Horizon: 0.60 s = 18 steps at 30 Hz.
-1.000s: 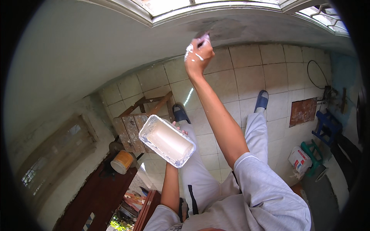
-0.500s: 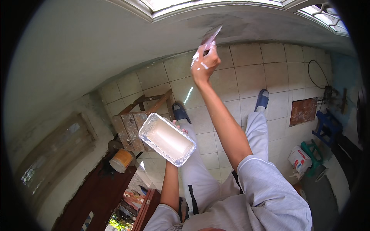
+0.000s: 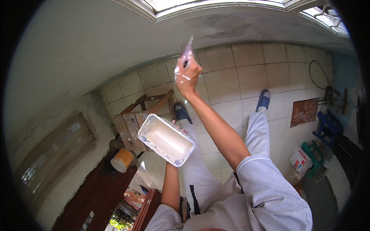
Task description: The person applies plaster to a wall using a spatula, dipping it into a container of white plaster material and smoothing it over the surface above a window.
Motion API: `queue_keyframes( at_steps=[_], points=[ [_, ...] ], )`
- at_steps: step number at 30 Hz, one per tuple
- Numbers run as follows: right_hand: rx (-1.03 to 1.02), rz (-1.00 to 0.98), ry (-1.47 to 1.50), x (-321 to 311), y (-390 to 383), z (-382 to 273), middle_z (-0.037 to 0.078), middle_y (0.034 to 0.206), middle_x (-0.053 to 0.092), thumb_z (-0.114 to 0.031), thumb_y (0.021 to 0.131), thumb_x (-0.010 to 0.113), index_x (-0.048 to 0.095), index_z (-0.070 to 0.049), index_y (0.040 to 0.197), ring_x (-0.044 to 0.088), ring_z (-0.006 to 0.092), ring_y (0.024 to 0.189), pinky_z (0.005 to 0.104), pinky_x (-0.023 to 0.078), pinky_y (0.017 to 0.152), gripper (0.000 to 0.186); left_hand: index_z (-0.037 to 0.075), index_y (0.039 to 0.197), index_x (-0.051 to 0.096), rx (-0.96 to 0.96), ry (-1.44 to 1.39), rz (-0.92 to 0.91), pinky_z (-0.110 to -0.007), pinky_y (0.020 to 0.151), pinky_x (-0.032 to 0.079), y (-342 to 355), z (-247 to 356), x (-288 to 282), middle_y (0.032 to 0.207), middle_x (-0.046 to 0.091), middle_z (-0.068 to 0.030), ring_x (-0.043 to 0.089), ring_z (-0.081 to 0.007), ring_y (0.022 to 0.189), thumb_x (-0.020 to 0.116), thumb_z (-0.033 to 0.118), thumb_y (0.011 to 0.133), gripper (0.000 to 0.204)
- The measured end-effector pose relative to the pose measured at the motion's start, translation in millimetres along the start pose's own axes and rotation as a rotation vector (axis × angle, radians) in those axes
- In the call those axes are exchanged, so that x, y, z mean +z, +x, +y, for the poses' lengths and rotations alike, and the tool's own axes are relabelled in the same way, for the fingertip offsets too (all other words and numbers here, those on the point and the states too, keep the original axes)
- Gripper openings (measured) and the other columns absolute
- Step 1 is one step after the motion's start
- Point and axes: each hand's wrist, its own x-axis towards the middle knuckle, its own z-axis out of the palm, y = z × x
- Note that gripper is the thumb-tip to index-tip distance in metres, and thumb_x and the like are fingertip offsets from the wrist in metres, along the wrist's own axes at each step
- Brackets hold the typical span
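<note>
My left hand (image 3: 180, 128) holds a white rectangular tub (image 3: 167, 140) from beneath; only some fingertips show past its far edge. Inside the tub lies a pale, creamy paste, and its rim is smeared. My right hand (image 3: 187, 75), spotted with white paste, is wrapped round a putty knife (image 3: 187, 51) whose thin blade points up toward the grey wall (image 3: 135, 42). The blade is blurred, and I cannot tell whether it touches the wall. Darker, damp-looking patches (image 3: 219, 29) mark the wall under the window.
A paint-stained wooden stool (image 3: 131, 129) stands left of the tub, with an orange-and-white bucket (image 3: 122, 159) close by. On the right are a blue plastic stool (image 3: 327, 127), a green stool (image 3: 317, 154) and a white container (image 3: 300, 159). A window frame (image 3: 216, 8) runs along the top.
My right hand has moved left and a little nearer to me, taking the putty knife away from the dark wall patches. The tub in my left hand has hardly moved.
</note>
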Motion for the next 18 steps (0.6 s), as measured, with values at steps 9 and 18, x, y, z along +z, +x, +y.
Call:
queue_keyframes(
  at_steps=[9,18],
  points=[
    [-0.082,-0.008,0.082,67.9,32.1,-49.8,0.025,0.067,0.060,-0.005,0.088,0.060,0.054,0.007,0.079,0.062,0.0372,0.057,0.0426,0.047,0.054,0.016,0.009,0.152,0.029,0.017,0.053,0.036,-0.050,0.108,0.039,2.7,-1.8,-0.5,0.125,0.058,-0.0141,0.055,-0.0377,0.108,0.048,0.048,0.100,0.068],
    [-0.020,0.115,-0.014,0.6,4.7,1.1,0.020,0.065,0.058,-0.005,0.092,0.056,0.060,0.010,0.095,0.060,0.0302,0.053,0.0419,0.045,0.051,0.015,0.011,0.152,0.030,0.005,0.003,0.062,-0.049,0.108,0.038,-3.3,2.8,3.5,0.125,0.058,-0.0128,0.055,-0.0376,0.110,0.049,0.049,0.099,0.068]
  ],
)
